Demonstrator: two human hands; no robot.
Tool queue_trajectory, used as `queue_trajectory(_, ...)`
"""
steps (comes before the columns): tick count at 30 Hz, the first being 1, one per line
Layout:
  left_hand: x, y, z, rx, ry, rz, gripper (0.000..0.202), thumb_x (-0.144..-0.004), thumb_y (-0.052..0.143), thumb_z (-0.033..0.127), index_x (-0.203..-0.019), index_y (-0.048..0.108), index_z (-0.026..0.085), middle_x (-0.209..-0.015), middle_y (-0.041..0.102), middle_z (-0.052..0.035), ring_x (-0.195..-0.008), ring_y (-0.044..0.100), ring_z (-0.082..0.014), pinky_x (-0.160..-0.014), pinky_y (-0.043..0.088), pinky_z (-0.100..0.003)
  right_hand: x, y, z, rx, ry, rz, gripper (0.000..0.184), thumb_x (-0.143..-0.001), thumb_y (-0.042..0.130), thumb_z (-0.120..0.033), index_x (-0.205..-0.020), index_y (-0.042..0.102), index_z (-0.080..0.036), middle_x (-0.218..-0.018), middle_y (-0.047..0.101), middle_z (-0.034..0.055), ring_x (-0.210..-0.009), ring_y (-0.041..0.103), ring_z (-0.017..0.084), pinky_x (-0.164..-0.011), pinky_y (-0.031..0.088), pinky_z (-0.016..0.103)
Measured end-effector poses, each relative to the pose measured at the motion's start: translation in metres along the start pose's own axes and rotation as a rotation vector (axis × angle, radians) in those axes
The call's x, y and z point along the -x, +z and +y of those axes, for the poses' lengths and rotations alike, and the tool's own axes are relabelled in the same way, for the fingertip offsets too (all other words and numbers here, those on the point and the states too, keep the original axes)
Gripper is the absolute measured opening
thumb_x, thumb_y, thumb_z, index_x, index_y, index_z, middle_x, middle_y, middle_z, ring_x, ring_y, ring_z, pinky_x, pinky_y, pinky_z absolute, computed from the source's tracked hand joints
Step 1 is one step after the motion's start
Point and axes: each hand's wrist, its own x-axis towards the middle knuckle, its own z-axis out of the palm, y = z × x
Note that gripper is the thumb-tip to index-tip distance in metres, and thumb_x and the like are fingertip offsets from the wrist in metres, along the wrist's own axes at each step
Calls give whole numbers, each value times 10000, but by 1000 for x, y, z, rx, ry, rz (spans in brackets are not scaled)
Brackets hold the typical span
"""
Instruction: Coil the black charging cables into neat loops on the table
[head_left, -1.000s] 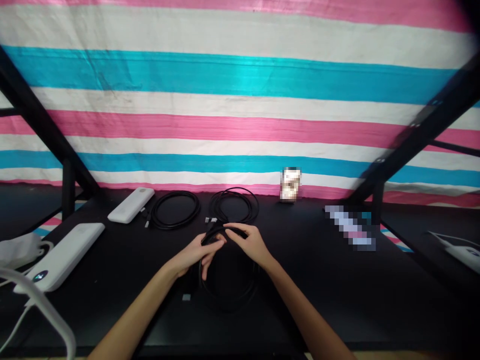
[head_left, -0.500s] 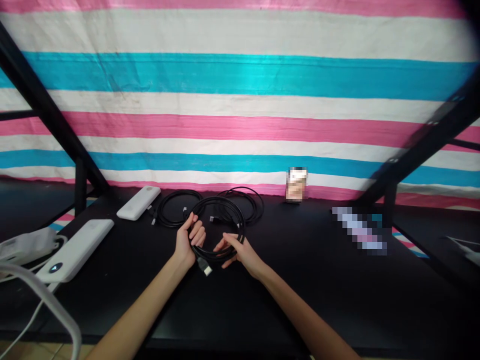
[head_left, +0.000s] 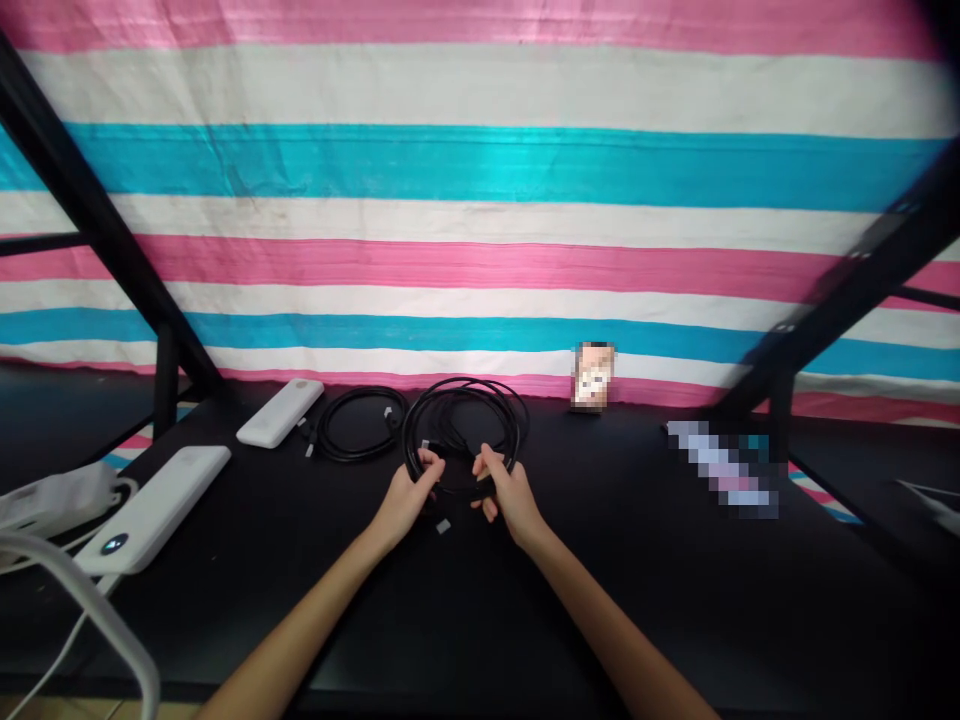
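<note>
Left fingers (head_left: pixel 429 464): closed on the coil (head_left: pixel 409 430), thumb on top; remaining fingers of the left hand (head_left: pixel 405 503) partly hidden beneath.
Right fingers (head_left: pixel 486 459): gripping the same coil, thumb along the near rim, other fingertips of the right hand (head_left: pixel 516 505) curled below and inward.
Coil: black, round, between the hands over the middle of the table (head_left: pixel 637 610); its bulk lies forward of the fingers, away from the body.
Axis: ring, so no clear long axis; appears tilted, far arc higher. Contact of that arc with the table: cannot tell.
Nearer hand: neither; both touch the near part of the ring, left hand on its left side, right hand on its right.
Plug (head_left: pixel 443 526): pale end just below the gap between the hands, closer to the left. Hanging or resting: cannot tell.
Rear coil (head_left: pixel 525 413): behind the held one, partly overlapped by it in view; touching or apart, unclear.
Left coil (head_left: pixel 322 440): flat on the table, forward and left of the left hand.
White bricks: far one (head_left: pixel 280 413) beside the left coil; near one (head_left: pixel 161 510) closer to the body, display lit.
</note>
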Motion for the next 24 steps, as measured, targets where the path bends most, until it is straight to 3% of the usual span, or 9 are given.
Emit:
queue_trajectory(3, -2, -1, -3, -107, 18, 90, 271, -727, 605, 445, -733, 514, 190, -491, 420, 73, -410, 395, -94, -384, 277, -204, -4, -6, -2, 114, -76, 51, 404, -757, 565, -558, -672, 566, -163, -325, 495, -44, -212, 381, 71, -232, 253, 156)
queue_trajectory(8, -8, -10, -8, -33, 128, 201, 242, -722, 634, 372, -851, 546, 187, -552, 481, 67, -462, 464, -100, -481, 377, -216, -10, -14, 1, 151, -95, 164, 398, -667, 677, -519, -809, 608, -154, -390, 481, -68, -258, 447, 95, -234, 289, 170)
queue_trajectory(13, -8, -15, -6, -30, 120, 198, 242, -685, 627, 242, -910, 554, 194, -555, 492, 76, -439, 460, -87, -456, 379, -200, -12, -21, -4, 199, -124, 222, 351, -657, 671, -506, -673, 607, -161, -384, 452, -65, -258, 403, 77, -246, 283, 180)
queue_trajectory(18, -4, -14, 2, 56, -5, 94, 143, -676, 513, 227, -815, 505, 196, -522, 446, 98, -350, 406, -61, -348, 331, -170, -10, -27, -13, 193, -88, 268, 402, -688, 612, -514, -490, 545, -171, -347, 426, -45, -275, 368, 69, -290, 244, 192)
queue_trajectory(24, -3, -10, -5, 56, -90, -89, 164, -606, 515, 199, -768, 529, 174, -475, 518, 66, -266, 375, -75, -242, 210, -172, -11, -32, -14, 120, -166, 228, 336, -683, 631, -482, -645, 637, -148, -415, 511, -26, -368, 405, 94, -375, 289, 221)
